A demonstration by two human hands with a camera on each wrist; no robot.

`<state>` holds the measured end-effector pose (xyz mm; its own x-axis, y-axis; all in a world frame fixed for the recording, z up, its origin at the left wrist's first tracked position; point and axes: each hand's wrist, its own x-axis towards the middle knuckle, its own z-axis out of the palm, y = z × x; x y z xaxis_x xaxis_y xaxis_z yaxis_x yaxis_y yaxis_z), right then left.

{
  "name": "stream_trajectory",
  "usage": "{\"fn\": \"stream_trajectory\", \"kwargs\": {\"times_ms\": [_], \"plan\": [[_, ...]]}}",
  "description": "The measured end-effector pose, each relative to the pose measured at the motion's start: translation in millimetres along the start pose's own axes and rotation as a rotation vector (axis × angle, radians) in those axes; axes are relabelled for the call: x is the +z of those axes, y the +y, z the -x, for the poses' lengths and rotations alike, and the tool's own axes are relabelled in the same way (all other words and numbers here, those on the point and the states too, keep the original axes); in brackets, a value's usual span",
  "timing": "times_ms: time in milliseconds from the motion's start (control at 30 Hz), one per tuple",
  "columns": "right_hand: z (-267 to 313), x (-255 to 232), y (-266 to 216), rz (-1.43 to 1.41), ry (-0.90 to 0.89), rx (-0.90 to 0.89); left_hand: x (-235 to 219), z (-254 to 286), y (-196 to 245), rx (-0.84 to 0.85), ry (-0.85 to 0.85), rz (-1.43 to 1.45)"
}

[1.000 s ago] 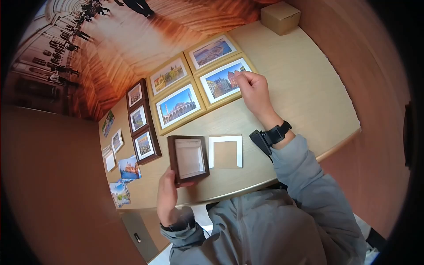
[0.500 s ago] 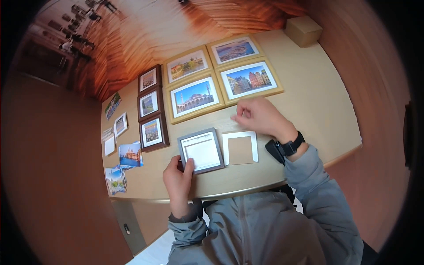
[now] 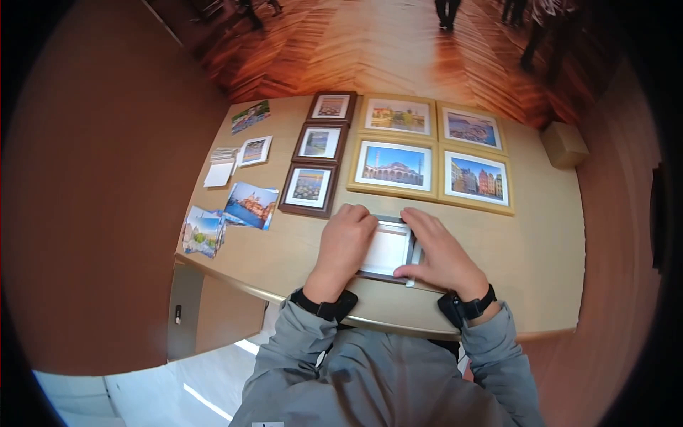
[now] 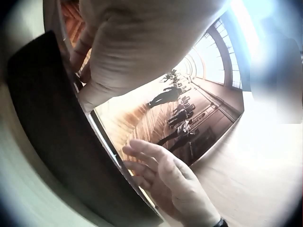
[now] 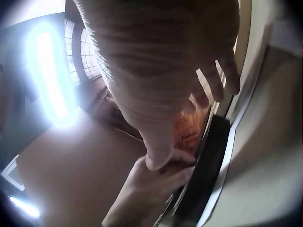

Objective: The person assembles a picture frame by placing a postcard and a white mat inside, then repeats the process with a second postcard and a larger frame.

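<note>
A small dark picture frame (image 3: 380, 276) with a pale inside lies low over the table's front, between both hands. My left hand (image 3: 343, 245) grips its left side, fingers bent at the edge. Along the right side, my right hand (image 3: 445, 256) has its thumb and fingers spread, touching the frame. The left wrist view shows the frame's dark outer side (image 4: 61, 123) up close, the right hand (image 4: 170, 184) near its far end. Under the frame, the edge of a white-bordered card (image 5: 222, 184) shows in the right wrist view; the frame and hand hide most of it.
Several yellow frames (image 3: 393, 188) with city pictures stand in a block behind the hands. A column of dark brown frames (image 3: 309, 189) is left of them. Loose photos (image 3: 251, 205) and white cards (image 3: 219, 173) lie farther left. A box (image 3: 564, 144) sits at the back right.
The right hand has come down from the yellow frames to the small frame's right side. The frame has moved right over the white-bordered card. The head view has turned.
</note>
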<state>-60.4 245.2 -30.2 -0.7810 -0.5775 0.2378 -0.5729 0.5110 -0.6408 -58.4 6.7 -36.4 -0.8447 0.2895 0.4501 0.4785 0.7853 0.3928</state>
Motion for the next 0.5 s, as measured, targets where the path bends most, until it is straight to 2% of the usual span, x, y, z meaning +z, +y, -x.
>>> {"fn": "stream_trajectory", "kwargs": {"times_ms": [33, 200, 300, 367, 400, 467, 500], "plan": [[-1.0, 5.6, -1.5, -0.018, -0.107, 0.049, 2.3, 0.2, -3.0, 0.056, -0.001, -0.037], [-2.8, 12.8, -4.8, 0.029, -0.114, 0.062, 3.4, -0.8, -5.1, 0.08, 0.011, -0.081], [-2.8, 13.7, -6.2, -0.007, -0.119, 0.132, 4.4, -0.1, -1.5, -0.003, 0.014, -0.011], [-2.8, 15.3, -4.4, -0.054, -0.114, 0.182, 0.9, 0.5, 3.6, -0.279, 0.043, 0.085], [-1.8, 16.4, -2.5, -0.091, -0.102, 0.182, -4.6, 1.3, 4.2, -0.281, 0.046, 0.083], [-1.1, 16.8, -1.3, -0.128, -0.092, 0.176, -23.8, 5.4, 1.0, -0.332, 0.337, 0.308], [-1.2, 16.3, -2.0, -0.113, -0.101, 0.18, -29.6, 11.0, -10.1, -0.38, 0.375, 0.363]]}}
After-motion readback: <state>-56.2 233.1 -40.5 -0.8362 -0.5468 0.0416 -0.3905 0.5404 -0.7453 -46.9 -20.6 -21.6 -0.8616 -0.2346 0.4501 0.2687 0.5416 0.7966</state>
